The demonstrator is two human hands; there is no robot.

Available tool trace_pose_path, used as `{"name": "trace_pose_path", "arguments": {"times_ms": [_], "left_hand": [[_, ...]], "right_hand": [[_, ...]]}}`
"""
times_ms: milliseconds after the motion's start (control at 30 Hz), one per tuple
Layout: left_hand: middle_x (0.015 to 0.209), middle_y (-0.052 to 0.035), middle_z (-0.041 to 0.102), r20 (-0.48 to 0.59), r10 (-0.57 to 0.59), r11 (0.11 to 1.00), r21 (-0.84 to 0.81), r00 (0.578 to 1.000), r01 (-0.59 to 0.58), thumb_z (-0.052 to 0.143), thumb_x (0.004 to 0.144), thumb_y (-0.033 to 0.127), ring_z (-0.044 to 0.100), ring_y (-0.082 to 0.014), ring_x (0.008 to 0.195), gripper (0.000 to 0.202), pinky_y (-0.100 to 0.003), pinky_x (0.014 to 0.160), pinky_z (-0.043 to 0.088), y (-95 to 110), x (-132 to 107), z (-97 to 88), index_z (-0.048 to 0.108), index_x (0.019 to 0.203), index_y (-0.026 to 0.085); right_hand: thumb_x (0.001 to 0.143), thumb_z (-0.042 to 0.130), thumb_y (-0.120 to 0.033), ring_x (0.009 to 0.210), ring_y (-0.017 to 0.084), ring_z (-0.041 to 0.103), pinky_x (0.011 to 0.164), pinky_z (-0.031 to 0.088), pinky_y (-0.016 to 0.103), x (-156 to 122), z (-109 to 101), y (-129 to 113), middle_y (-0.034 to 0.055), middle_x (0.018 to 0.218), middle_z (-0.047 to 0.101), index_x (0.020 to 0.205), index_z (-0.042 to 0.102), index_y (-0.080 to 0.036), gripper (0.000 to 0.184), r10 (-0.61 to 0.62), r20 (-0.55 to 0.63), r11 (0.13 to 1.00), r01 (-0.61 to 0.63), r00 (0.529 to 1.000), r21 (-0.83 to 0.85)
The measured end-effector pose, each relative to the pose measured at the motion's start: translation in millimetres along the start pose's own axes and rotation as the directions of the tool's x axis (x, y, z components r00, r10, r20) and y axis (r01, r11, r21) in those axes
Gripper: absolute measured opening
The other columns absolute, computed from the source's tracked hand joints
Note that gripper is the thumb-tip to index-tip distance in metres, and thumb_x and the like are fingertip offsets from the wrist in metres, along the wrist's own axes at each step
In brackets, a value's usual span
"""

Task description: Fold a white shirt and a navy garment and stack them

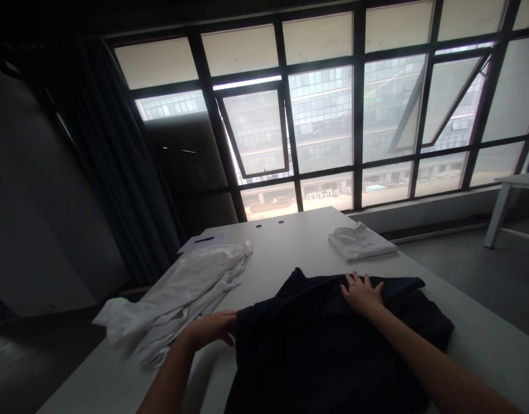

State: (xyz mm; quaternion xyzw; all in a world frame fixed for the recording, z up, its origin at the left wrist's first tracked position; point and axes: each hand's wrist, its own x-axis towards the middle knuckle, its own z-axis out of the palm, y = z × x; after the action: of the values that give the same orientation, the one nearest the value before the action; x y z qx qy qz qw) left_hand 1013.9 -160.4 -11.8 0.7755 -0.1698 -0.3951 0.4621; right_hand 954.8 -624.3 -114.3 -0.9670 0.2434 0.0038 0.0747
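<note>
A dark navy garment (307, 345) lies spread across the front of the white table, its outline uneven and its kind hard to make out in the dim light. At its left edge, my left hand (213, 329) grips the cloth; the fingertips are partly hidden at the fabric. My right hand (363, 294) rests palm down on the upper right part of the garment, fingers spread and nothing held.
Crumpled white clothes (182, 293) lie along the left side of the white table (286, 244). A folded white shirt (359, 241) sits at the back right. Behind the clothes, a blue pen (204, 239) rests on paper (191, 246). Another table (518, 181) stands far right, near the windows.
</note>
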Motion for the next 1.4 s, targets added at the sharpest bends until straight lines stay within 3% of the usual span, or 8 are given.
{"name": "trace_pose_path", "arguments": {"times_ms": [200, 333, 500, 700, 867, 1067, 1200, 1400], "left_hand": [[0.1, -0.0028, 0.075, 0.093, 0.154, 0.986, 0.05, 0.984, -0.159, 0.078, 0.063, 0.027, 0.063, -0.0282, 0.097, 0.052, -0.038, 0.088, 0.049, 2.6, 9.9, 18.8, 0.071, 0.114, 0.021], [0.092, -0.0019, 0.072, -0.094, 0.252, 0.967, 0.048, 0.963, -0.249, 0.078, 0.071, 0.038, 0.063, -0.0258, 0.089, 0.036, -0.034, 0.081, 0.05, 3.2, 20.4, 19.6, 0.071, 0.101, 0.021], [0.087, 0.001, 0.065, -0.455, 0.343, 0.894, -0.11, 0.822, -0.434, 0.069, 0.084, 0.053, 0.061, -0.0174, 0.078, 0.037, -0.027, 0.071, 0.047, 2.6, 35.5, 10.2, 0.061, 0.097, 0.02], [0.093, -0.0032, 0.067, -0.672, 0.395, 0.875, 0.066, 0.627, -0.48, 0.068, 0.083, 0.052, 0.064, -0.0221, 0.087, 0.042, -0.032, 0.078, 0.05, -2.8, 46.4, -0.3, 0.061, 0.106, 0.019], [0.106, -0.0067, 0.067, -0.497, 0.451, 0.891, 0.299, 0.741, -0.342, 0.064, 0.081, 0.035, 0.065, -0.0235, 0.094, 0.048, -0.035, 0.081, 0.051, -10.9, 44.2, -1.0, 0.06, 0.127, 0.021], [0.123, -0.0051, 0.064, -0.132, 0.542, 0.661, 0.677, 0.83, -0.324, 0.053, 0.067, 0.009, 0.06, -0.0236, 0.116, 0.054, -0.035, 0.105, 0.042, 10.2, 27.5, 18.4, 0.07, 0.116, 0.027], [0.145, -0.008, 0.051, -0.184, 0.395, 0.628, 0.769, 0.9, -0.118, 0.062, 0.062, 0.014, 0.044, -0.0328, 0.136, 0.082, -0.044, 0.116, 0.03, 25.4, 4.0, 34.4, 0.054, 0.142, 0.029], [0.147, -0.0147, 0.044, -0.211, 0.408, 0.586, 0.807, 0.888, -0.077, 0.086, 0.046, 0.039, 0.033, -0.0441, 0.139, 0.102, -0.053, 0.119, 0.017, 38.0, -13.0, 72.7, 0.049, 0.141, 0.026]], "right_hand": [[0.096, 0.029, -0.053, 0.148, 0.046, 0.017, 0.107, 0.009, 0.08, -2.3, 1.6, 2.7, 0.0103, 0.165, 0.027, 0.154, 0.038, -0.022, 0.067, -0.03, -0.027, 0.999, 0.03, 0.999, 0.016], [0.096, 0.03, -0.053, 0.148, 0.046, 0.018, 0.106, 0.01, 0.08, -3.0, 0.3, 2.6, 0.0108, 0.164, 0.029, 0.154, 0.04, -0.023, 0.065, -0.043, -0.039, 0.999, 0.044, 0.998, 0.02], [0.095, 0.039, -0.047, 0.147, 0.047, 0.019, 0.104, 0.01, 0.081, -5.5, -7.3, -0.4, 0.0148, 0.164, 0.026, 0.148, 0.047, -0.023, 0.059, -0.058, -0.073, 0.998, 0.058, 0.996, -0.002], [0.093, 0.047, -0.047, 0.146, 0.047, 0.022, 0.104, 0.011, 0.082, -26.6, -29.9, -23.2, 0.0157, 0.164, 0.027, 0.14, 0.054, -0.022, 0.054, -0.228, -0.042, 0.974, 0.228, 0.973, 0.01], [0.092, 0.046, -0.057, 0.15, 0.04, 0.019, 0.114, 0.012, 0.072, -57.3, -29.7, -50.0, 0.0092, 0.166, 0.024, 0.144, 0.05, -0.027, 0.06, -0.5, -0.002, 0.852, 0.492, 0.866, 0.177], [0.093, 0.04, -0.065, 0.152, 0.04, 0.012, 0.117, -0.001, 0.067, -73.3, -12.7, -57.9, 0.0103, 0.167, 0.02, 0.152, 0.041, -0.025, 0.071, -0.616, 0.064, 0.781, 0.598, 0.785, 0.181], [0.094, 0.038, -0.066, 0.152, 0.039, 0.012, 0.118, -0.003, 0.065, -71.7, -11.6, -56.3, 0.0095, 0.167, 0.021, 0.153, 0.041, -0.025, 0.071, -0.616, 0.068, 0.782, 0.598, 0.785, 0.177], [0.093, 0.039, -0.065, 0.153, 0.037, 0.012, 0.118, -0.004, 0.064, -72.4, -12.5, -56.6, 0.0082, 0.167, 0.022, 0.152, 0.041, -0.027, 0.07, -0.613, 0.06, 0.784, 0.596, 0.788, 0.175]]}}
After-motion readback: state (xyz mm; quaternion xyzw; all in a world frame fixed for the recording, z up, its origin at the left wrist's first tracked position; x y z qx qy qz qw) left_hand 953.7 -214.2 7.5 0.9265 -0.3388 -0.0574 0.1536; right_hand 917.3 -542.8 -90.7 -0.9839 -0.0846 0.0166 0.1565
